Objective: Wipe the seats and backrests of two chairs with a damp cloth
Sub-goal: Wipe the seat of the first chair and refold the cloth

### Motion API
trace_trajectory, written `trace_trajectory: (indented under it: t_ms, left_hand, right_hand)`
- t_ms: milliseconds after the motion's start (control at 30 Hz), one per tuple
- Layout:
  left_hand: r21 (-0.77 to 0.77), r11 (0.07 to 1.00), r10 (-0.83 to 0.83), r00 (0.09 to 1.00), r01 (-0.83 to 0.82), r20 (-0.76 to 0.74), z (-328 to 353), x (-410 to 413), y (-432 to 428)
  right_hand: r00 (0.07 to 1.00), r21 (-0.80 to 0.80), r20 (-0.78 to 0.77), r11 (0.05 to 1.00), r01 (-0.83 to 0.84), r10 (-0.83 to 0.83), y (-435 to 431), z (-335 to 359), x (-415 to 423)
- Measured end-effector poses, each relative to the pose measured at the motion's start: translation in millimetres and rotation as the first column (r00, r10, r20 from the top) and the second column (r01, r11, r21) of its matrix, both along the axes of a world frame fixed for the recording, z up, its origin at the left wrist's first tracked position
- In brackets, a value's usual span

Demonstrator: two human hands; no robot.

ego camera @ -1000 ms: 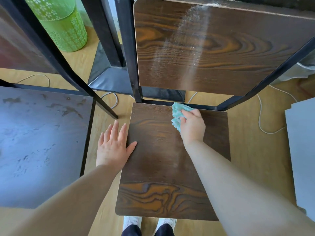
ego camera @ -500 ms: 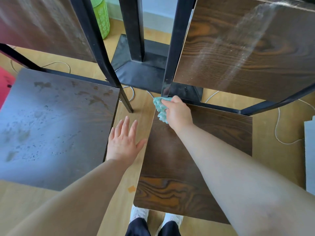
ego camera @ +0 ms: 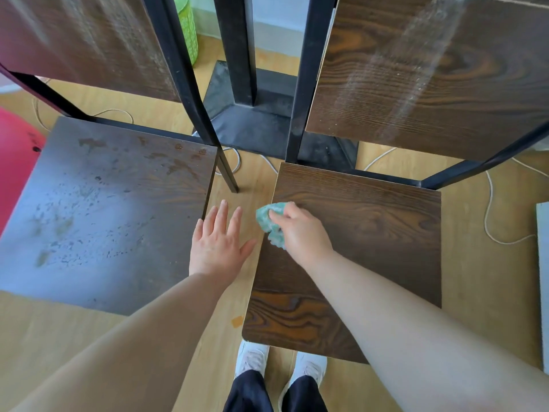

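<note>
Head view: your right hand (ego camera: 300,233) is closed around the crumpled green cloth (ego camera: 270,221), pressing it on the left edge of the right chair seat (ego camera: 371,248), about midway along that edge. Your left hand (ego camera: 218,242) is flat with fingers spread, holding nothing, over the floor gap between the two seats. Left chair seat (ego camera: 104,215) shows blotches and specks; right backrest (ego camera: 430,75) shows pale streaks.

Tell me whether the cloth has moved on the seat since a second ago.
Yes. The green cloth slid from the right chair seat's rear edge to its left edge, held by the right hand.
</note>
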State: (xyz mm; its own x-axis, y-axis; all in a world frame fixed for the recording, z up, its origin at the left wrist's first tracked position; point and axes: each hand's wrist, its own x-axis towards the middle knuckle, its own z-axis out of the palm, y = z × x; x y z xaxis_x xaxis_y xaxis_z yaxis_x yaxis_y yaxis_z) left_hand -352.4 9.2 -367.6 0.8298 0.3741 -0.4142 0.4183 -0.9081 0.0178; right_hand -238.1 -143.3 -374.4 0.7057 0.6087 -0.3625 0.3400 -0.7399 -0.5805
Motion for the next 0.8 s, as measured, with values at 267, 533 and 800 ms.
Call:
trace_trajectory:
  t_ms: [267, 533, 800]
  left_hand:
    - [-0.006, 1.000, -0.001, 1.000, 0.002, 0.013, 9, -4, -10]
    - [0.012, 1.000, -0.001, 1.000, 0.001, 0.031, 5, -11, -19]
    - [-0.049, 0.995, 0.086, 0.996, -0.084, 0.037, -2, -3, -22]
  right_hand:
    - [0.883, -0.035, 0.342, 0.944, -0.329, 0.321, -60, -9, -108]
    - [0.884, -0.114, 0.134, 0.893, -0.436, 0.448, -84, 0, -159]
    - [0.839, 0.091, -0.176, 0.840, 0.534, -0.514, -69, 10, -32]
